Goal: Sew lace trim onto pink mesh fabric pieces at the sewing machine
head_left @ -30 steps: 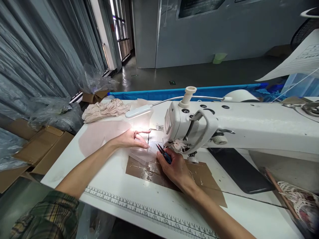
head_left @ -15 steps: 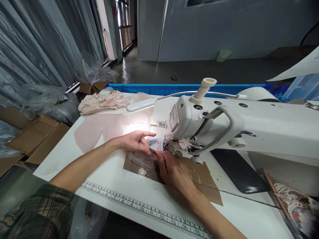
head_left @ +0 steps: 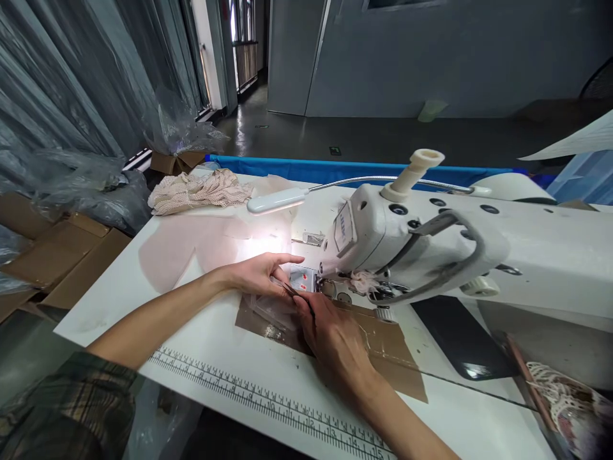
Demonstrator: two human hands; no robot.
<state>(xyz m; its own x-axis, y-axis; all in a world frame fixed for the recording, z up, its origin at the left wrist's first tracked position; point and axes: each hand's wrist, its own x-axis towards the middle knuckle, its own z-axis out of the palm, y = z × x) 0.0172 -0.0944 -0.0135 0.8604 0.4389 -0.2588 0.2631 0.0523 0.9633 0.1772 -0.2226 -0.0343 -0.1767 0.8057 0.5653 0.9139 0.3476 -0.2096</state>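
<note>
My left hand point(head_left: 261, 273) is beside the sewing machine's needle area, index finger stretched out, thumb and other fingers closed on sheer pale fabric point(head_left: 271, 308). My right hand point(head_left: 332, 329) is wrapped round dark, slim thread snips point(head_left: 291, 291), whose points reach to the left hand's fingertips. Part of the snips is hidden in the palm. Just beyond the hands lies a plate with red marks point(head_left: 301, 278), next to the presser foot. Under the hands, brown tape-like sheeting point(head_left: 395, 358) covers the table. The white sewing machine point(head_left: 364, 223) stands to the right.
Pale pink cut pieces point(head_left: 165, 252) and a bundle of cream lace point(head_left: 196, 191) lie at the left. A lamp point(head_left: 278, 201) shines over the pieces. A ruler strip point(head_left: 268, 406) runs along the front edge. A black panel point(head_left: 462, 338) is at right; cardboard boxes point(head_left: 62, 249) stand at left.
The snips' points have moved slightly up and left, and more of them shows between the hands. The right hand has turned a little. The view has shifted slightly.
</note>
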